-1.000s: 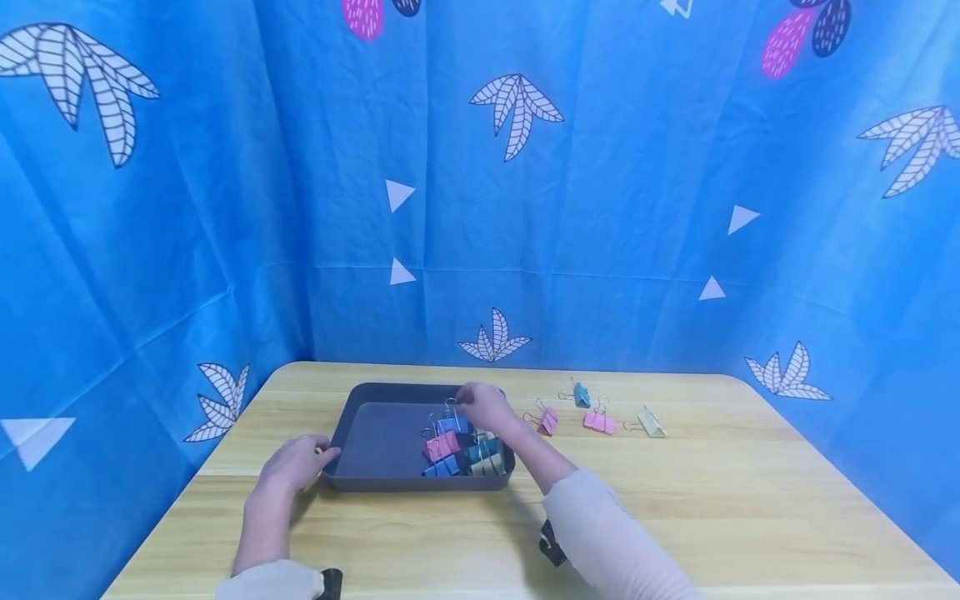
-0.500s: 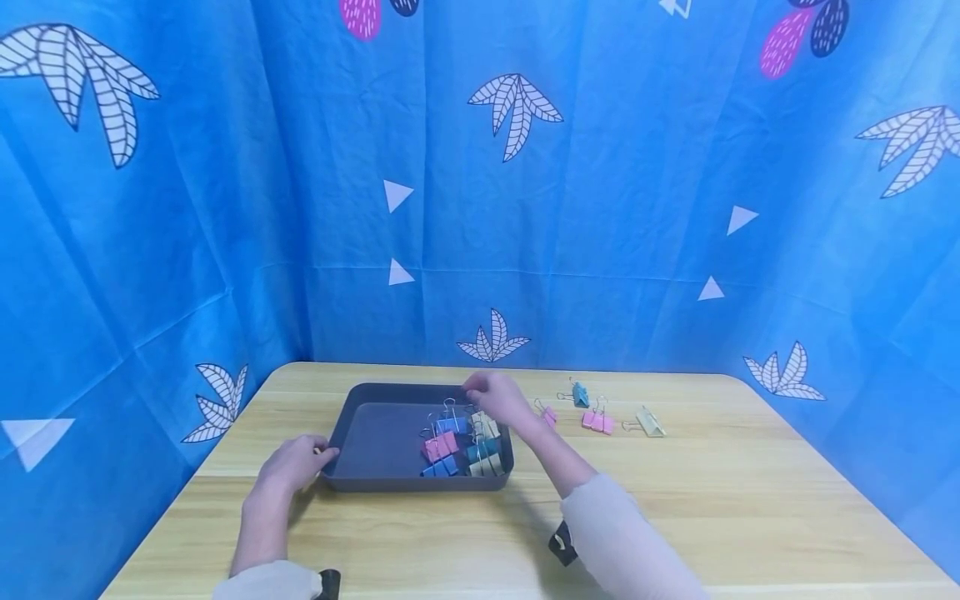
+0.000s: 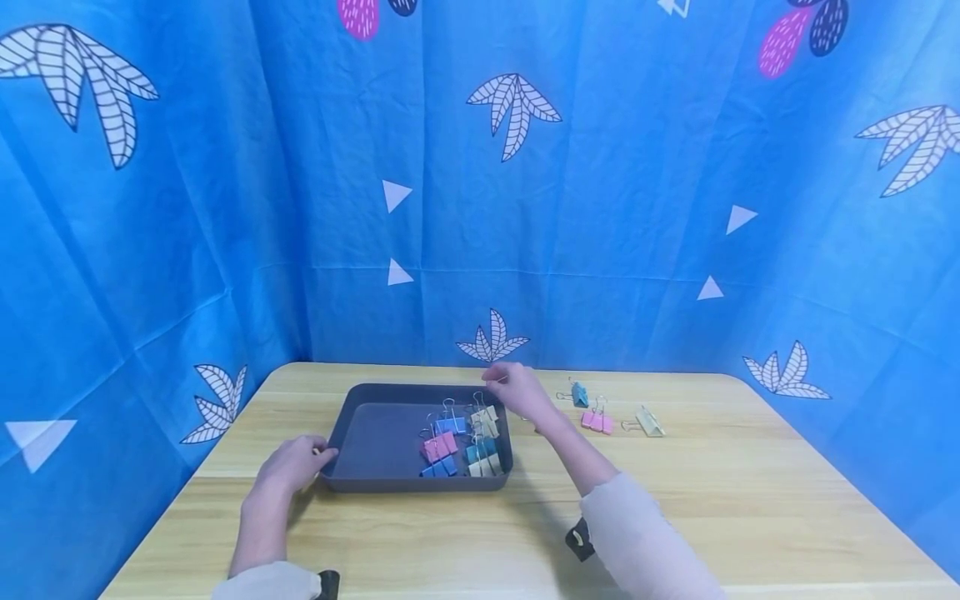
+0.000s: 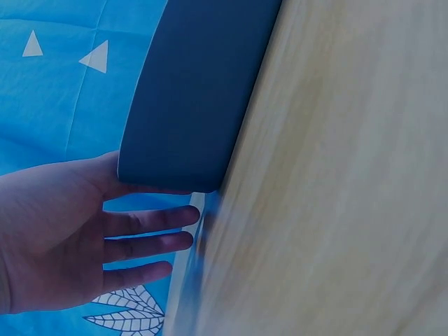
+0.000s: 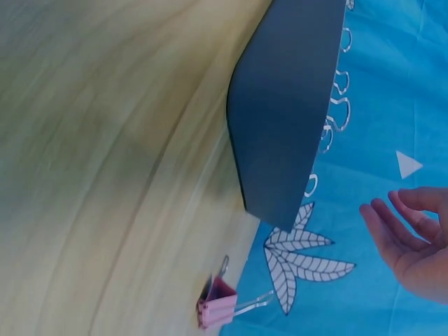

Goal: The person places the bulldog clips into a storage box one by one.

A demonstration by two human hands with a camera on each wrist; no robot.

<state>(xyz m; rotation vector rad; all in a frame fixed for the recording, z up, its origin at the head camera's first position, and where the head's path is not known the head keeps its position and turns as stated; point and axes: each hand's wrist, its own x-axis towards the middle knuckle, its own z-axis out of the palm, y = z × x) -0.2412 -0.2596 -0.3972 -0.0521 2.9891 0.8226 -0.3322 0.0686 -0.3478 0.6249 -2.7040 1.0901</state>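
Note:
My left hand [image 3: 291,465] grips the left rim of a dark grey tray [image 3: 375,482], its thumb at the inside edge. In the left wrist view three of its fingers stick out past the tray's corner, and the thumb is hidden behind the wall. Binder clips lie in the tray's right half: blue [image 3: 451,426], pink [image 3: 439,447], teal [image 3: 482,451] and cream [image 3: 484,421] ones. My right hand [image 3: 519,390] is above the tray's far right corner with loosely bent fingers and nothing in them. Below it a pink binder clip [image 5: 218,304] stands on the table, mostly hidden in the head view.
Farther right on the wooden table [image 3: 712,483] lie a teal binder clip [image 3: 580,395], a pink one [image 3: 597,422] and a pale green one [image 3: 649,422]. A blue patterned curtain [image 3: 600,208] hangs round the back and sides.
My right hand has moved from above the clips in the tray to the right, past the far right corner. A cream binder clip it covered now shows in the tray. My left hand stays put.

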